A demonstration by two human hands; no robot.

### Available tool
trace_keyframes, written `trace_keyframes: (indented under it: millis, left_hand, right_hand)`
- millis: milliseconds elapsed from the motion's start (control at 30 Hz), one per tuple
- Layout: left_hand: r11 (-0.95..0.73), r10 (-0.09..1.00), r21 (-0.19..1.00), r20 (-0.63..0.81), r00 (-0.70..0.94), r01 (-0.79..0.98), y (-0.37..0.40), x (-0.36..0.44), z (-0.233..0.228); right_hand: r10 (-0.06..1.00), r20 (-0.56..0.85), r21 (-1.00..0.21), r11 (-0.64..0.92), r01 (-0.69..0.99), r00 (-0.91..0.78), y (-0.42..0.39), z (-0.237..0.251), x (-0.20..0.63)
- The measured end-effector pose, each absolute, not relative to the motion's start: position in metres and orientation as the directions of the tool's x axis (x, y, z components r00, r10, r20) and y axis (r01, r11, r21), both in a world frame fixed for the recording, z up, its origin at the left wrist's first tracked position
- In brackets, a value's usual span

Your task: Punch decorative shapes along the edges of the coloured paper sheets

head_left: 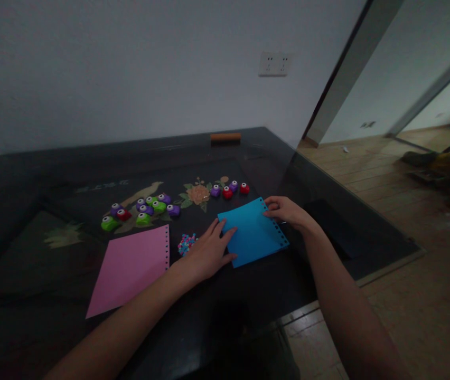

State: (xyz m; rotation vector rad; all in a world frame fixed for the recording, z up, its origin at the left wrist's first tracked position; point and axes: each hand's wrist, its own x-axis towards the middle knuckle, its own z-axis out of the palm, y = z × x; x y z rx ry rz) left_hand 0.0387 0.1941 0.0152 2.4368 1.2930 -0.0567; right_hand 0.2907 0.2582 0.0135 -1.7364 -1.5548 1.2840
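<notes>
A sheet of blue paper [251,232] lies on the dark table, with a row of punched holes along its right edge. My left hand [211,248] rests at the sheet's left side, fingers spread and lying on it. At the upper right corner, my right hand [284,210] pinches the paper between thumb and fingers beside the holes. Left of my left hand lies a pink sheet [133,266], also holed down its right edge. Between the two sheets is a small heap of pink, blue and white bits [186,244], partly covered by my left hand.
Several small purple, red and green craft punches [144,208] stand at the back left. A shorter group of purple and red punches [227,191] is behind the blue sheet. A brown cylinder [225,138] lies near the table's far edge, by the wall with a socket [274,64].
</notes>
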Motion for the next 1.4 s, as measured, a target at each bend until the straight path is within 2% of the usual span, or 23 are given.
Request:
trace_keyframes:
  millis: [333, 500, 700, 867, 1033, 1400]
  left_hand:
    - [-0.519, 0.783, 0.304, -0.207, 0.587, 0.799, 0.194, 0.038, 0.014]
    - [-0.516, 0.780, 0.311, -0.215, 0.588, 0.798, 0.196, 0.039, 0.015]
    - [-0.548, 0.780, 0.315, -0.143, 0.610, 0.775, 0.191, 0.043, 0.022]
    - [-0.641, 0.685, 0.346, -0.145, 0.714, 0.685, 0.172, 0.054, 0.026]
    - [-0.644, 0.679, 0.326, -0.173, 0.713, 0.692, 0.167, 0.060, 0.023]
    - [-0.654, 0.672, 0.319, -0.171, 0.720, 0.686, 0.171, 0.056, 0.022]
  right_hand:
    - [0.957, -0.285, -0.828, -0.213, 0.519, -0.060, 0.259, 0.015, 0.291]
    - [0.983, -0.171, -0.808, -0.182, 0.560, 0.072, 0.264, 0.007, 0.295]
    - [0.998, 0.026, -0.632, -0.030, 0.774, 0.060, 0.271, -0.003, 0.293]
    - [0.983, 0.163, -0.473, 0.150, 0.868, -0.081, 0.270, -0.011, 0.280]
    - [0.969, 0.192, -0.388, 0.220, 0.895, -0.155, 0.269, -0.017, 0.274]
    - [0.973, 0.173, -0.392, 0.213, 0.895, -0.156, 0.269, -0.014, 0.274]
